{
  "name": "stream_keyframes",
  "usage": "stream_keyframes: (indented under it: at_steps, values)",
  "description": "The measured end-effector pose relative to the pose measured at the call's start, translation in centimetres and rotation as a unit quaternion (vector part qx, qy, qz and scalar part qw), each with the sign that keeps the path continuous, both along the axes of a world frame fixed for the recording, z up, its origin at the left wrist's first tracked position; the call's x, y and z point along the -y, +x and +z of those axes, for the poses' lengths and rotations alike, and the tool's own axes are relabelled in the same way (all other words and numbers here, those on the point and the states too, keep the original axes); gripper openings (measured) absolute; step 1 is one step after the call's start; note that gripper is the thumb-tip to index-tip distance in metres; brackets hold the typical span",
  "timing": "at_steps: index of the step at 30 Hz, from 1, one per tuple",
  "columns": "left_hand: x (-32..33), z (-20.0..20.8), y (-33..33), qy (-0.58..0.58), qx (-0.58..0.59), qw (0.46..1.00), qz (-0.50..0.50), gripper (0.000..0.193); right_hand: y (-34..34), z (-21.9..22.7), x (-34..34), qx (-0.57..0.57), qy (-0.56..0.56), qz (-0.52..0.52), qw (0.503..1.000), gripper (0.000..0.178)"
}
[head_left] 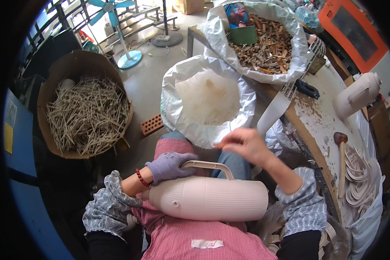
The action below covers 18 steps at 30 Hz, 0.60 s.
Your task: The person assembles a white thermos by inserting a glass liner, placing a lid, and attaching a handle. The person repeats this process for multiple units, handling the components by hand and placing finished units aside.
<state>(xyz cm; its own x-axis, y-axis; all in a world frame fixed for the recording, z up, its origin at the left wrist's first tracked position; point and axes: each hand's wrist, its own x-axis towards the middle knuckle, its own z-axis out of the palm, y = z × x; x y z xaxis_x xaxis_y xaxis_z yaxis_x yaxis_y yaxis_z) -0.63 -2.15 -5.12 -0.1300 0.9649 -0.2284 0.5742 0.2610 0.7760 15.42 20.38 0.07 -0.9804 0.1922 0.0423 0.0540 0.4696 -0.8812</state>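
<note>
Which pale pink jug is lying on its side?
The ribbed pale pink jug touching the purple-gloved left hand lies sideways; the other jug, on the white-topped workbench, stands upright.

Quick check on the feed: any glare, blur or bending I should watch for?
Head view: strong daylight washes out the background beyond the fan; head view: black fisheye rim swallows the corners, and the workbench edge bends; head view: right hand looks slightly soft, possibly motion, while the flask reads clearly.

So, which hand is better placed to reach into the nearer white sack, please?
Probably the right hand: it hovers near the sack, while the gloved left hand holds the pale pink flask.
</note>
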Motion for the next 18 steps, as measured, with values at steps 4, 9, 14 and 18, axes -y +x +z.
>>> stream_keyframes:
  at_steps: [4, 9, 14, 18]
  values:
    - [0.9, 1.0, 1.8, 0.287, -0.209, 0.934, 0.031, 0.048, -0.1, -2.1, 5.2, 0.054, -0.127, 0.003, 0.990, 0.019]
    - [3.1, -0.1, 1.5, 0.308, -0.217, 0.926, 0.026, 0.043, -0.3, -3.1, 7.1, -0.117, 0.161, 0.077, 0.977, 0.022]
    - [3.1, -0.3, 1.6, 0.168, 0.052, 0.982, 0.074, 0.046, -0.2, -2.4, 7.7, -0.163, 0.346, 0.030, 0.923, 0.022]
    - [3.1, -1.5, 0.4, -0.040, 0.346, 0.931, 0.110, 0.046, 0.6, -3.0, 8.2, -0.149, 0.408, 0.045, 0.900, 0.024]
